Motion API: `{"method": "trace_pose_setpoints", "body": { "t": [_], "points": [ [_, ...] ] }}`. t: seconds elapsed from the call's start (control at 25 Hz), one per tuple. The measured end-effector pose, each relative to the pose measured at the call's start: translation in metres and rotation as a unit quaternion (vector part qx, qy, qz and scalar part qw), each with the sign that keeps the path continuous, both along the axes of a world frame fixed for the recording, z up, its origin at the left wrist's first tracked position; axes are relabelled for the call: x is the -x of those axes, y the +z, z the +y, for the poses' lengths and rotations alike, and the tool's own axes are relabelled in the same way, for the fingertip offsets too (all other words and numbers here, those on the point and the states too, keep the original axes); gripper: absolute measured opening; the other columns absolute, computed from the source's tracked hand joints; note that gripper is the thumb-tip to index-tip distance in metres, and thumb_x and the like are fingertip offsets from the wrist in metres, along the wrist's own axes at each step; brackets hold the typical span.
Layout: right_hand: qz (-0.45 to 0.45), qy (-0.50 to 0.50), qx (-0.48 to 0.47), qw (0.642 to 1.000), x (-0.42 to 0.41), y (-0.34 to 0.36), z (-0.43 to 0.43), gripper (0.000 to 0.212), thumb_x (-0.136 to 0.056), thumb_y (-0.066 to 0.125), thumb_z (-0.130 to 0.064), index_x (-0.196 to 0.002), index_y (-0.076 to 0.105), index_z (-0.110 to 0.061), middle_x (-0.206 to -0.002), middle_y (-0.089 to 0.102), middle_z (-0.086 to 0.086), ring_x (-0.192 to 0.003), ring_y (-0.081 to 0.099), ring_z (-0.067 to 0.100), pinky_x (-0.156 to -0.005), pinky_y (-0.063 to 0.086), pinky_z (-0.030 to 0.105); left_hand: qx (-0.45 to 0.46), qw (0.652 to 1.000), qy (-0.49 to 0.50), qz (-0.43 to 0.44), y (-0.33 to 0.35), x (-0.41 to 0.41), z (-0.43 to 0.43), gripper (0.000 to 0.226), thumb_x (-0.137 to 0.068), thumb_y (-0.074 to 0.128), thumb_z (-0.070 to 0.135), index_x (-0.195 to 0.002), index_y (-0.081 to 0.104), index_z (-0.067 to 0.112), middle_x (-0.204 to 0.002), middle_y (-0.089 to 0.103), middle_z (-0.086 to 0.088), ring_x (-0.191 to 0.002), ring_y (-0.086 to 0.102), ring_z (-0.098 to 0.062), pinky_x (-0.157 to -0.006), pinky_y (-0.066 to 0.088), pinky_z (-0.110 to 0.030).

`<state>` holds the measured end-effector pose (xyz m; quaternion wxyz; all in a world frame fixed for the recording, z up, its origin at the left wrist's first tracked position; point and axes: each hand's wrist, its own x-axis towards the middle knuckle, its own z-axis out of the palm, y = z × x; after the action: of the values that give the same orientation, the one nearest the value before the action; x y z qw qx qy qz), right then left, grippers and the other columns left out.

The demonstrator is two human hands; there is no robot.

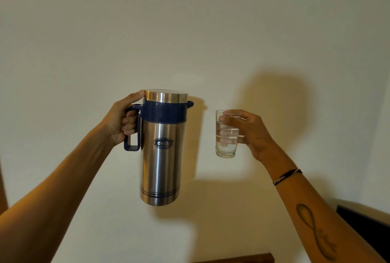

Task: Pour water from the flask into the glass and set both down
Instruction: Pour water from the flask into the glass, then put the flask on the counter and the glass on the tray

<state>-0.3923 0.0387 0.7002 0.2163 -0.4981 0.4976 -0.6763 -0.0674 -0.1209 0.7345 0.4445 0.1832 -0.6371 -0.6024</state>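
A tall steel flask (161, 157) with a dark blue collar, spout and handle hangs upright in the air in front of a pale wall. My left hand (124, 120) grips its blue handle, thumb resting on the steel lid. To the right, at about the same height, my right hand (249, 131) holds a small clear glass (226, 136), upright and partly filled with water. The flask's spout points toward the glass, with a gap between them.
A plain cream wall (190, 30) fills the view. A dark brown wooden edge (242, 259) shows at the bottom centre. A black object (367, 226) sits at the lower right. A brown strip (2, 188) runs along the left edge.
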Motion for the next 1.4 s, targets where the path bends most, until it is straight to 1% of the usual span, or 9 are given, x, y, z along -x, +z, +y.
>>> {"method": "trace_pose_setpoints", "body": {
  "t": [0.12, 0.32, 0.44, 0.56, 0.76, 1.0, 1.12, 1.28, 1.4],
  "points": [
    [0.011, -0.006, -0.019, 1.0, 0.0, -0.035, -0.003, 0.052, -0.068, 0.1, -0.032, -0.115, 0.082, -0.018, -0.114, 0.086, 0.014, -0.105, 0.083, 0.041, -0.098, 0.065, 0.061, -0.022, 1.0, 0.022, -0.006, -0.033, 0.001, -0.007, 0.072, -0.054, 0.094, 0.067, -0.041, 0.038, 0.025, -0.032, 0.031, 0.008, -0.024, 0.024, -0.006, -0.028, 0.022, -0.018],
    [0.039, -0.028, -0.089, 0.995, -0.012, -0.172, -0.002, 0.065, -0.06, 0.099, -0.047, -0.119, 0.08, -0.027, -0.109, 0.087, -0.004, -0.099, 0.081, 0.006, -0.078, 0.06, 0.017, -0.086, 0.995, 0.034, -0.029, -0.171, 0.006, -0.013, 0.064, -0.094, 0.064, 0.048, -0.039, 0.044, 0.023, -0.031, 0.036, 0.007, -0.024, 0.029, -0.005, -0.03, 0.022, -0.017],
    [0.032, -0.037, -0.159, 0.986, -0.016, -0.28, 0.008, 0.07, -0.061, 0.102, -0.049, -0.123, 0.076, -0.029, -0.124, 0.082, 0.001, -0.111, 0.079, 0.014, -0.089, 0.065, 0.028, -0.137, 0.988, 0.054, -0.036, -0.285, 0.006, -0.003, 0.061, -0.09, 0.067, 0.045, -0.037, 0.046, 0.022, -0.03, 0.037, 0.005, -0.024, 0.031, -0.006, -0.031, 0.023, -0.015],
    [-0.003, -0.037, -0.238, 0.971, -0.017, -0.386, 0.017, 0.068, -0.068, 0.103, -0.021, -0.129, 0.072, -0.017, -0.128, 0.079, 0.007, -0.118, 0.076, 0.022, -0.097, 0.066, 0.038, -0.194, 0.974, 0.088, -0.08, -0.389, 0.004, 0.014, 0.062, -0.078, 0.075, 0.055, -0.035, 0.047, 0.021, -0.031, 0.037, 0.007, -0.025, 0.031, -0.007, -0.035, 0.02, -0.017],
    [-0.024, -0.049, -0.355, 0.933, -0.029, -0.555, 0.051, 0.068, -0.068, 0.102, -0.002, -0.124, 0.07, -0.026, -0.121, 0.076, -0.004, -0.109, 0.073, -0.002, -0.085, 0.061, 0.018, -0.248, 0.95, 0.136, -0.13, -0.545, 0.0, 0.05, 0.074, -0.067, 0.083, 0.083, -0.037, 0.051, 0.023, -0.034, 0.04, 0.012, -0.029, 0.029, -0.009, -0.038, 0.019, -0.027],
    [-0.036, -0.073, -0.487, 0.87, -0.048, -0.745, 0.086, 0.077, -0.068, 0.103, -0.003, -0.133, 0.064, -0.013, -0.132, 0.071, 0.005, -0.124, 0.068, 0.028, -0.098, 0.062, 0.043, -0.26, 0.927, 0.186, -0.195, -0.706, 0.0, 0.079, 0.064, -0.081, 0.079, 0.073, -0.044, 0.061, 0.024, -0.036, 0.045, 0.012, -0.031, 0.036, -0.008, -0.035, 0.038, -0.02],
    [-0.01, -0.068, -0.525, 0.849, -0.057, -0.805, 0.098, 0.079, -0.07, 0.101, -0.005, -0.135, 0.059, -0.022, -0.13, 0.067, -0.005, -0.124, 0.063, 0.018, -0.097, 0.054, 0.027, -0.265, 0.922, 0.19, -0.209, -0.76, -0.007, 0.087, 0.06, -0.085, 0.075, 0.074, -0.046, 0.064, 0.029, -0.039, 0.049, 0.012, -0.034, 0.043, -0.004, -0.039, 0.044, -0.019],
    [0.021, -0.065, -0.542, 0.838, -0.063, -0.857, 0.111, 0.081, -0.07, 0.098, 0.001, -0.138, 0.057, -0.018, -0.13, 0.064, -0.004, -0.122, 0.06, 0.017, -0.1, 0.054, 0.03, -0.271, 0.915, 0.19, -0.229, -0.811, -0.015, 0.096, 0.055, -0.086, 0.076, 0.073, -0.051, 0.07, 0.031, -0.04, 0.049, 0.009, -0.035, 0.046, -0.008, -0.042, 0.052, -0.023],
    [0.035, -0.068, -0.554, 0.829, -0.067, -0.872, 0.122, 0.082, -0.071, 0.097, 0.003, -0.139, 0.057, -0.015, -0.129, 0.062, -0.004, -0.12, 0.06, 0.019, -0.095, 0.054, 0.028, -0.27, 0.906, 0.199, -0.258, -0.832, -0.021, 0.101, 0.05, -0.087, 0.077, 0.069, -0.055, 0.074, 0.031, -0.043, 0.047, 0.0, -0.04, 0.043, -0.036, -0.045, 0.061, -0.032]
  ]
}}
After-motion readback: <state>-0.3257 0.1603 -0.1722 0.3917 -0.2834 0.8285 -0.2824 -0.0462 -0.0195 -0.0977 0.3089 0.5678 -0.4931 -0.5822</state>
